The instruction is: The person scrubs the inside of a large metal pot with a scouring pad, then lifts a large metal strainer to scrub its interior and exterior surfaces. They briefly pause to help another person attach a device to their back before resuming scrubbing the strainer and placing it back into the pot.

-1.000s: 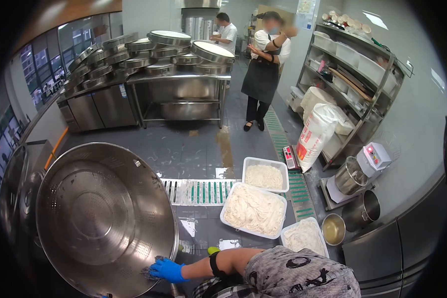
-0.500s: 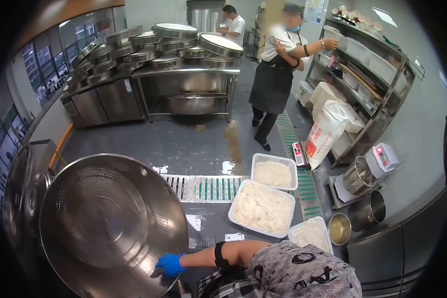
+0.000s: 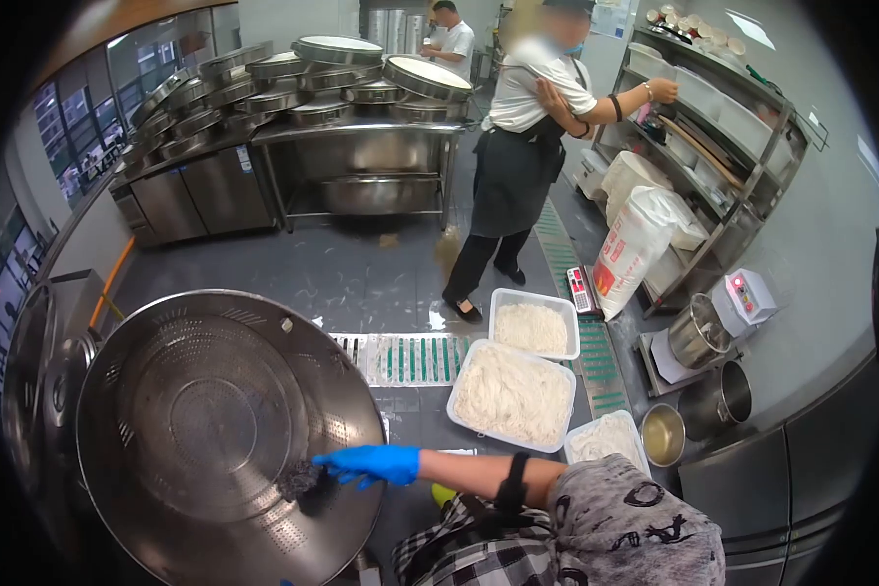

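Steel basin (image 3: 146, 503) fills the lower left of the frame, perforated across its bottom and partway up the right wall. Against that wall, lower centre-left, sits a dark scouring pad (image 3: 298, 481), higher up than half a second ago, when it was near the lower right rim. The gloved right hand (image 3: 369, 466), curled before, now has its fingers stretched out with their tips at the pad; whether they grip it I cannot tell. Of the left hand (image 3: 286, 583) only a blue sliver shows at the bottom edge, state unreadable.

The right forearm crosses the basin's right rim. Beyond that rim, floor and a slotted drain (image 3: 415, 359) leave a gap before the dough tubs (image 3: 514, 394). A co-worker (image 3: 518, 186) in a dark apron has stepped nearer, feet just beside the upper tub. Bare floor lies between basin and the steel surface (image 3: 361, 132), upper left.

Red print on the white sack (image 3: 635, 249), right of centre, is too small to read, like the label (image 3: 243, 158) on the cabinet.
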Demonstrator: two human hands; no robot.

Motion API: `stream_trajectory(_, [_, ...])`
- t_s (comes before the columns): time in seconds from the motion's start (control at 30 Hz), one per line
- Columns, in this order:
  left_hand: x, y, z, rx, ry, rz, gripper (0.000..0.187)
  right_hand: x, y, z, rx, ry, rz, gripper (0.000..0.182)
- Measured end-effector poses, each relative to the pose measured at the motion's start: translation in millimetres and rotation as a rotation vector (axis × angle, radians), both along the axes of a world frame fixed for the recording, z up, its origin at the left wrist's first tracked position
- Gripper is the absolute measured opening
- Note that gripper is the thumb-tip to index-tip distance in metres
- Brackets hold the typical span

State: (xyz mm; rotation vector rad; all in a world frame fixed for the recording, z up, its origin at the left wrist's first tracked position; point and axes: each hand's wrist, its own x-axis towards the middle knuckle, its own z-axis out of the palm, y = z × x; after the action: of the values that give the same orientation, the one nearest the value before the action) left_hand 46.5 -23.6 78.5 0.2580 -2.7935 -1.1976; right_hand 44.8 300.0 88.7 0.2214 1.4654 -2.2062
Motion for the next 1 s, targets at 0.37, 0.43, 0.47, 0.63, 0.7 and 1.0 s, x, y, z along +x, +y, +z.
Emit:
stream_trajectory(0.37, [-5,-23,4,-0.191,0.043,-0.415,0.048,186,37,-69,0.825,-0.385,-0.105,0.062])
stream_trajectory(0.43, [-1,-14,15,-0.206,0.23,-0.382,0.052,220,35,-57,0.315,-0.344,-0.371,0.067])
stream_trajectory(0.47, [-5,-23,3,-0.218,0.226,-0.386,0.052,231,27,-47,-0.213,-0.291,-0.617,0.073])
stream_trajectory(0.63, [-13,-65,-67,0.322,-0.166,-0.345,0.034,237,21,16,-0.626,0.207,-0.86,0.082])
stream_trajectory(0.7, [-3,-29,-36,0.476,-0.242,-0.298,0.03,232,24,32,-0.659,0.292,-0.878,0.081])
stream_trajectory(1.0, [19,-31,-87,0.821,-0.343,-0.257,0.009,282,11,-35,0.081,-0.366,-0.718,0.065])
